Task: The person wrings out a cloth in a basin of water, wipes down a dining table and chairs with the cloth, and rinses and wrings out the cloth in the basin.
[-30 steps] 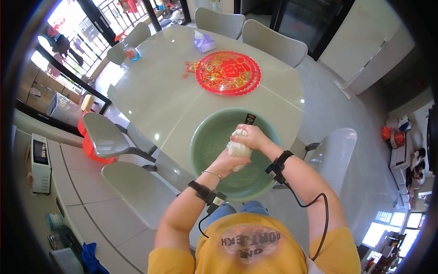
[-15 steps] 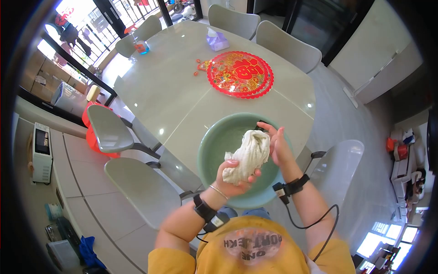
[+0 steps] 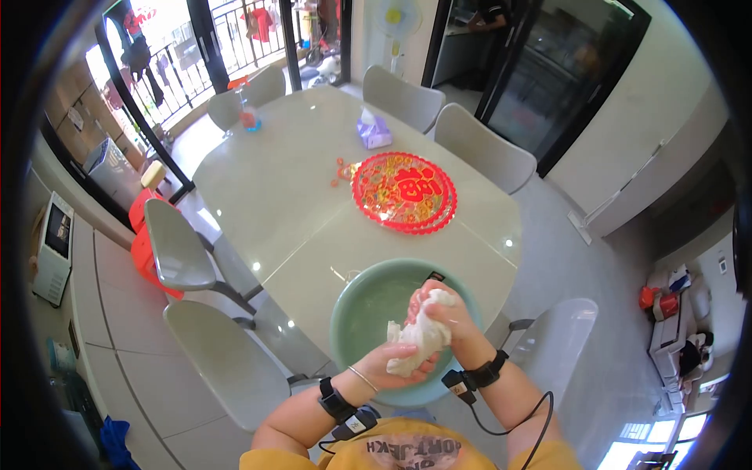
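Note:
A bunched white cloth (image 3: 423, 338) is gripped between both hands above a pale green basin (image 3: 356, 301). My left hand (image 3: 397, 362) wraps round its lower end, thumb on top. At the upper end, my right hand (image 3: 443, 313) is closed tightly on the cloth, fingers curled over it. The cloth narrows toward the right hand and looks twisted. Inside the basin is what looks like clear water. A small dark label or object (image 3: 435, 276) shows at the basin's far rim, and I cannot make out what it is.
The basin stands at the near edge of a glossy table (image 3: 298, 188). Farther back are a round red decoration (image 3: 403, 192), a purple tissue box (image 3: 374, 133) and a spray bottle (image 3: 249, 117). Grey chairs (image 3: 227, 352) surround the table. A person (image 3: 489, 14) is beyond the doorway.
My right hand has gone from open fingers beside the cloth to a closed grip on its upper end. The cloth is now squeezed narrower. My view has tilted up.

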Action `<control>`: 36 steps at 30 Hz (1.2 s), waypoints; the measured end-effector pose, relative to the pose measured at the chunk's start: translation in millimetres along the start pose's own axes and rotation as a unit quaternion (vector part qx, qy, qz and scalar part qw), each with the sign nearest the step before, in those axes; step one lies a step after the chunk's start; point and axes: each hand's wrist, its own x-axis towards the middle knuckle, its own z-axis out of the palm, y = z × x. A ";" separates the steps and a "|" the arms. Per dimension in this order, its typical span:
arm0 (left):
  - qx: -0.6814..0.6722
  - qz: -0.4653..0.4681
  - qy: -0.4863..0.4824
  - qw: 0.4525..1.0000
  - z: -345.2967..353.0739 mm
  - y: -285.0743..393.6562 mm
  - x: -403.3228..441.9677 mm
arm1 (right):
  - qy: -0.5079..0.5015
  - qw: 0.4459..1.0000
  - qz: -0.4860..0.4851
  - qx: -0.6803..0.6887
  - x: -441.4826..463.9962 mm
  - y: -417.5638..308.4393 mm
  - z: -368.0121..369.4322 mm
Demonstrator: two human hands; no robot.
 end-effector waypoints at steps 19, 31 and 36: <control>0.828 0.127 0.264 0.479 -24.3 21.0 34.2 | 0.037 0.773 -0.110 -0.624 28.1 46.6 -26.9; -0.200 -0.029 -0.323 0.925 49.1 11.4 31.3 | -0.039 0.979 -0.044 0.196 14.7 45.6 -13.9; -0.336 -0.096 -0.440 0.827 83.3 -25.9 37.5 | -0.163 0.909 -0.088 0.373 24.3 15.1 36.5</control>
